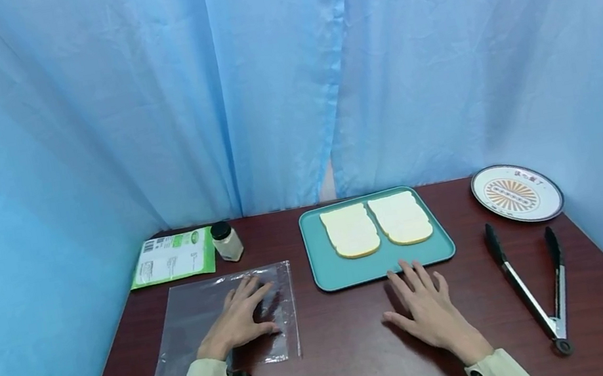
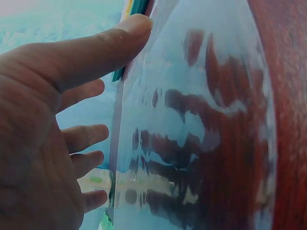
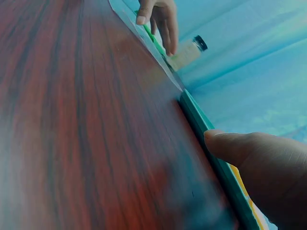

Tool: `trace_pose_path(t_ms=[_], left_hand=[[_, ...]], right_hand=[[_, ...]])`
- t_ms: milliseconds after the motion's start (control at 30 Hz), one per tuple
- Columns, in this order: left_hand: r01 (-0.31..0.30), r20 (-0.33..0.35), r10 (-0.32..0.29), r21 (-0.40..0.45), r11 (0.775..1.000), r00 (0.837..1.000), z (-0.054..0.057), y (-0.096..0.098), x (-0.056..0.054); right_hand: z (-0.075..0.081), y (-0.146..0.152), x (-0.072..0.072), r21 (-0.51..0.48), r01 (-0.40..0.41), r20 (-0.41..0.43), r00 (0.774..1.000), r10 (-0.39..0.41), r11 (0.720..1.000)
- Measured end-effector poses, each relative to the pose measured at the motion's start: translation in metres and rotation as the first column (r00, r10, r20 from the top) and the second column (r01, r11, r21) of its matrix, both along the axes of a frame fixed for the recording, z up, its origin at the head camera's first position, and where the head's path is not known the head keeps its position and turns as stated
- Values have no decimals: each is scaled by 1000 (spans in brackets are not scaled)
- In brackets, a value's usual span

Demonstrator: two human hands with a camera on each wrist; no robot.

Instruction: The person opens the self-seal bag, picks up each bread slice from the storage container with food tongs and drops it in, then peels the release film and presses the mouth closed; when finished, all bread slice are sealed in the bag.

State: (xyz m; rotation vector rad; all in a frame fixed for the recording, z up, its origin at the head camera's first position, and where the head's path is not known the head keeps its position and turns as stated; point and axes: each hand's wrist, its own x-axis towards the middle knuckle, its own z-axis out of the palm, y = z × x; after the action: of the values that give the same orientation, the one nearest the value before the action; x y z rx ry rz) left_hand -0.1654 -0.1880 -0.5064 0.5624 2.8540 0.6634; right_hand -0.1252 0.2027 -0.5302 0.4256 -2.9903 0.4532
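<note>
My left hand (image 1: 241, 314) hovers over a clear zip bag (image 1: 193, 326) lying flat on the table, its fingers spread and holding nothing. In the left wrist view the thumb and fingers stand apart above the shiny bag (image 2: 192, 120). My right hand (image 1: 429, 309) is spread at the near edge of a teal tray (image 1: 328, 276), with fingertips right at the rim and nothing in the grasp. Two slices of bread (image 1: 351, 231) (image 1: 400, 218) lie side by side on that tray. From the right wrist, the thumb (image 3: 235, 143) overlaps the tray's edge (image 3: 206, 134).
Behind the bag are a green and white packet (image 1: 172, 257) and a small black-lidded jar (image 1: 227, 242). On the right lie spread black-tipped tongs (image 1: 536, 302), with a patterned plate (image 1: 516, 193) behind them. Blue curtains (image 1: 272, 86) border the table (image 1: 354, 359).
</note>
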Motion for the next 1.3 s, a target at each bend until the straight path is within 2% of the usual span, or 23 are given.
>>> trace_pose_path(t_ms=[367,633,833,1100,1300], left_hand=[[-3,24,3,10,1000,1000,-1,4,-4],[1,-58,-1,-3,1000,998,-5,0,-7],[-31,-75,29,-26,999,997,-8,1,-8],[-48,-141,41,-44,998,989,-9,4,-12],[-40,-147,33,-45,998,989,-9,4,-14]], right_hand=[[6,-31,-8,-16,-112,-39,993,111,994],[10,-56,-18,26,-192,-45,980,193,981],[12,-75,-24,-2,-255,-50,966,255,967],[10,-97,-27,-1,-279,-15,960,279,960],[10,-114,-30,-6,-311,15,950,311,950]])
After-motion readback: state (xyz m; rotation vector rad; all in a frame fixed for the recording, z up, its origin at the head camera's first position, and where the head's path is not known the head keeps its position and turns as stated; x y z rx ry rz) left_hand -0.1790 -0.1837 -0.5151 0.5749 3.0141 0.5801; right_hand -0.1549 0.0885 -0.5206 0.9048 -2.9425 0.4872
